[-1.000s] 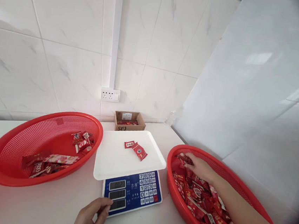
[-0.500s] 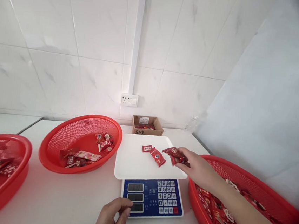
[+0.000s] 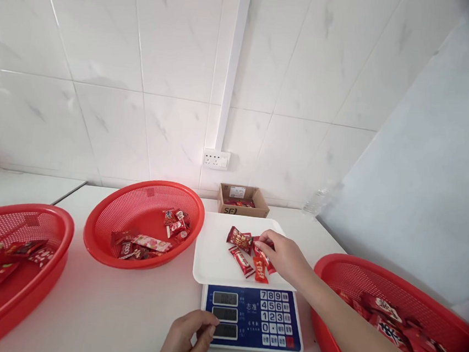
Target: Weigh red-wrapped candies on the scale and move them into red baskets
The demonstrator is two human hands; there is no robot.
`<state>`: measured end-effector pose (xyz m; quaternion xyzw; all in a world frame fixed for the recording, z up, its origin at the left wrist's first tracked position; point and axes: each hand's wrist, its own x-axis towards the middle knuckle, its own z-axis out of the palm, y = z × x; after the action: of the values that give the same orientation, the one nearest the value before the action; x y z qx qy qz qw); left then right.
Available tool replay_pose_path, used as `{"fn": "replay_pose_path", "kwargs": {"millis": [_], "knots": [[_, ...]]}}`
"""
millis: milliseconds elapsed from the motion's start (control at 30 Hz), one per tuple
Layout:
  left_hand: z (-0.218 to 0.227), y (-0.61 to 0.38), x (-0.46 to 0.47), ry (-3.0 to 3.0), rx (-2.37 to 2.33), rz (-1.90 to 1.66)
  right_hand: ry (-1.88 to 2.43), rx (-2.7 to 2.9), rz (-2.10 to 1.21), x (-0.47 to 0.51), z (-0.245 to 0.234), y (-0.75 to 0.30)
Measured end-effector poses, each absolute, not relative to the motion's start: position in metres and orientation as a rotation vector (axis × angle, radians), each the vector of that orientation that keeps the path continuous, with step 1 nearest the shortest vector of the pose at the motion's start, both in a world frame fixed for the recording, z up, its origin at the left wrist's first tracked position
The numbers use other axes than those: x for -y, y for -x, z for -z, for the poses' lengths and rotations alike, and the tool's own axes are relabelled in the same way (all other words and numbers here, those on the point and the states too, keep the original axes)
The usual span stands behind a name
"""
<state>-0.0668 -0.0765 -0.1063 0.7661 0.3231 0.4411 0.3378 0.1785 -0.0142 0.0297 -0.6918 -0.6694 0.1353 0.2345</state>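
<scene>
My right hand (image 3: 283, 252) reaches over the white tray (image 3: 213, 251) of a digital scale, its fingertips closed on a small red candy packet (image 3: 268, 244). Around it on the tray lie several wrapped candies, among them a dark red packet (image 3: 240, 239), a red-and-white one (image 3: 242, 261) and an orange-red one (image 3: 261, 271). Down at the left side of the scale's blue panel (image 3: 250, 332), my left hand (image 3: 192, 338) rests with curled fingers. Its thumb and index tips are close together at the displays, and nothing shows between them.
A red basket (image 3: 334, 263) of packets stands under my right forearm. Two more red baskets hold packets, one left of the scale (image 3: 92, 234) and one at far left (image 3: 58, 258). Behind the tray is a cardboard box (image 3: 263, 203); a clear plastic item (image 3: 315, 200) lies near the wall.
My right hand has lowered its bunch of candies onto the tray, where more packets now lie, and keeps hold of one. My left hand stays at the displays. The view has shifted left.
</scene>
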Motion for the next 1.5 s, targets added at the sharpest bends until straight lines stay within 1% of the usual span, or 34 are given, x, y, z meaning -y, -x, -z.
{"fn": "replay_pose_path", "kwargs": {"millis": [300, 433, 633, 800, 967, 1100, 1300, 1500], "knots": [[0.110, 0.065, 0.078, -1.992, -0.836, -1.158, 1.786, 1.667, -0.445, 0.006, -0.026, -0.190], [0.107, 0.065, 0.079, -1.996, -0.851, -1.135, 1.836, 1.694, -0.384, 0.008, -0.023, -0.192], [0.100, 0.066, 0.080, -2.022, -0.852, -1.091, 1.773, 2.020, -0.321, 0.014, -0.010, -0.185], [0.098, 0.065, 0.079, -2.043, -0.863, -1.075, 1.827, 2.242, -0.340, 0.015, 0.007, -0.171], [0.099, 0.064, 0.078, -2.030, -0.865, -1.110, 1.683, 2.355, -0.242, 0.016, 0.007, -0.162], [0.096, 0.064, 0.078, -2.052, -0.858, -1.099, 1.638, 2.289, -0.236, 0.015, 0.003, -0.168], [0.092, 0.066, 0.080, -2.043, -0.878, -1.065, 1.785, 2.166, -0.306, 0.010, 0.006, -0.190], [0.088, 0.069, 0.083, -1.952, -0.950, -1.058, 1.767, 2.138, -0.204, 0.032, -0.006, -0.211]]}}
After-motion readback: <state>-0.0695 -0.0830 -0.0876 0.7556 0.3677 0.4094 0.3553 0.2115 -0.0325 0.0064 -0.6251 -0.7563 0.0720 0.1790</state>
